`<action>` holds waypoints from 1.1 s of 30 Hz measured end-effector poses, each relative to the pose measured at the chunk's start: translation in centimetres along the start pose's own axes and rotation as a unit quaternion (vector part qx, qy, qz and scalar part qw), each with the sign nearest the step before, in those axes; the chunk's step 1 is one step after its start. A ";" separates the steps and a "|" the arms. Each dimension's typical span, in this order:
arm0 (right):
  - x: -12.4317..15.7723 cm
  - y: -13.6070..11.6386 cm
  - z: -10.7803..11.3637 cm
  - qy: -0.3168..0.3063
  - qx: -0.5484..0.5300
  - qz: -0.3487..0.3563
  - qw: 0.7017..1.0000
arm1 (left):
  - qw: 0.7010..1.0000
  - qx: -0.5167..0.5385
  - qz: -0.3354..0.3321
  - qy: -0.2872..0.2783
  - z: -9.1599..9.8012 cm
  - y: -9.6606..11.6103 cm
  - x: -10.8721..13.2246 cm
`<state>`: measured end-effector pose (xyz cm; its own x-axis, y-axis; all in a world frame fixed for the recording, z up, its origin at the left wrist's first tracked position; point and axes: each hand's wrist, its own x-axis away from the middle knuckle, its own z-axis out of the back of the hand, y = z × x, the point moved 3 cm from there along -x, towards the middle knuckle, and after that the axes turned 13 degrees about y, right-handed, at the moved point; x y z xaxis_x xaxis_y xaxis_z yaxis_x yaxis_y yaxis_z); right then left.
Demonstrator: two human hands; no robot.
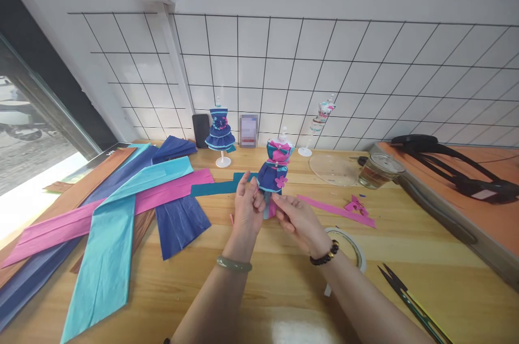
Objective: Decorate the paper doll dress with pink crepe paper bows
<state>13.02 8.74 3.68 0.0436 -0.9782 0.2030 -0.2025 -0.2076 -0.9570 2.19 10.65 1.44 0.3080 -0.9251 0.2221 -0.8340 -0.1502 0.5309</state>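
A small paper dress (272, 175) in blue and pink, with a bow on the bodice and a pink flower on the skirt, sits on a miniature mannequin in front of me. My left hand (248, 206) is at the left edge of the skirt, its fingers curled against the hem. From the right, my right hand (295, 219) has thumb and forefinger pinched at the lower hem, below the flower. Pink and grey-blue material (269, 209) shows under the skirt between my hands. The mannequin's lower stand is hidden.
Crepe paper strips (111, 246) spread over the left side. Behind stand a finished blue dress (219, 133), a phone (248, 130) and another mannequin (322, 117). A tape roll (360, 257), scissors (405, 292), pink strip (336, 211) and glass cup (379, 171) lie to the right.
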 end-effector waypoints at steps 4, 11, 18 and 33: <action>0.4 -2.5 2.1 -0.071 0.115 -0.019 0.991 | 0.999 -0.032 -0.016 -0.020 0.0 0.1 -0.1; -0.3 -10.3 2.8 0.110 0.232 0.264 0.930 | 0.999 -0.030 -0.021 -0.015 0.0 -0.1 -0.4; -0.9 -13.8 -1.2 0.120 0.269 0.429 0.854 | 0.999 -0.034 -0.022 -0.006 0.1 -0.3 -0.6; -3.2 -14.5 -2.2 0.060 0.282 0.428 0.856 | 0.999 -0.053 -0.008 0.004 0.2 -1.1 -0.1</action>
<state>13.64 14.88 17.32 0.0080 -0.7717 -0.6359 0.3972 0.5861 -0.7062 3.02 10.84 0.70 0.3245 -0.9200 0.2197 -0.7760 -0.1261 0.6180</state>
